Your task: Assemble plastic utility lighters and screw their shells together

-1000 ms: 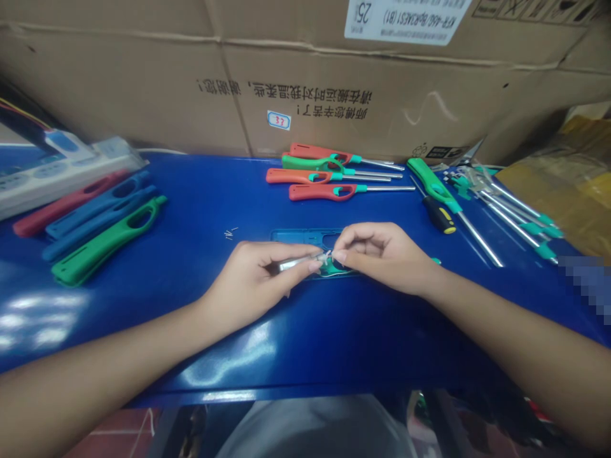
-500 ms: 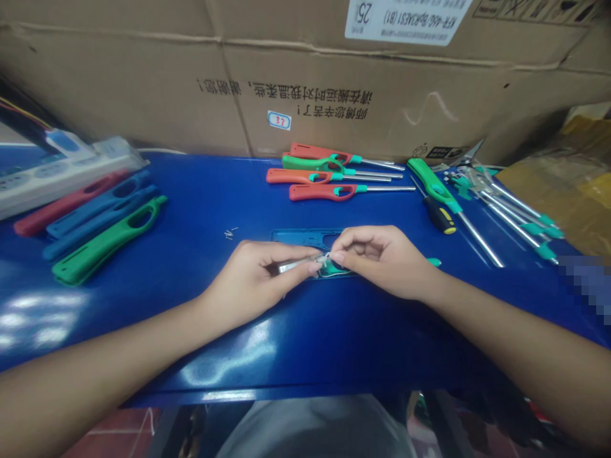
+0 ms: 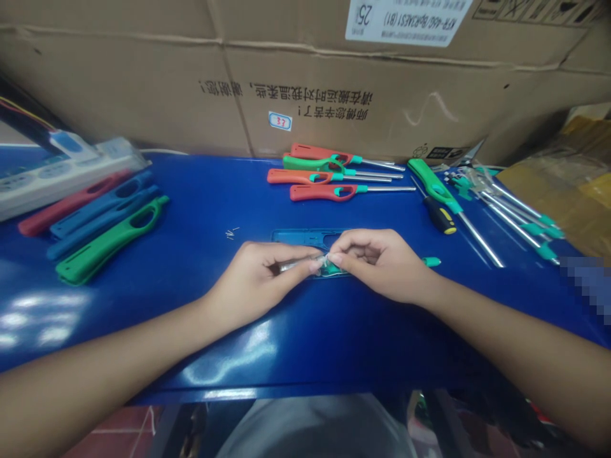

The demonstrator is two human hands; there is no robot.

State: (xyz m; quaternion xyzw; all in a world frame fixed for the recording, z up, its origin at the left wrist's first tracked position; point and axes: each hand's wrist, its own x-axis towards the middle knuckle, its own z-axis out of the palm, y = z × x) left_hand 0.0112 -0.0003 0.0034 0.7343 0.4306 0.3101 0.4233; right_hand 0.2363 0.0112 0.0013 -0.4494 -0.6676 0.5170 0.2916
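Observation:
At the middle of the table, my left hand [image 3: 265, 273] pinches a clear lighter fuel tank [image 3: 291, 264] between thumb and fingers. My right hand [image 3: 384, 261] is closed in a pinch at the tank's right end; what its fingertips hold is too small and covered to make out. A blue lighter handle half [image 3: 300, 237] lies just behind the fingers, partly hidden by them. Below the fingertips shows a turquoise part [image 3: 333, 270]. Another turquoise tip [image 3: 432, 261] sticks out to the right, past my right hand.
Several loose handle shells [image 3: 112, 242] lie left, by a white power strip [image 3: 28, 184]. Small screws [image 3: 230, 234] sit left of centre. Assembled lighters [image 3: 329, 192], a screwdriver [image 3: 440, 215] and metal lighter tubes [image 3: 513, 216] lie farther back and right, before a cardboard box [image 3: 143, 89].
Both hands stay at nearly the same place. The tank is tilted slightly and more covered by my left fingers, and more of the turquoise tip on the right shows.

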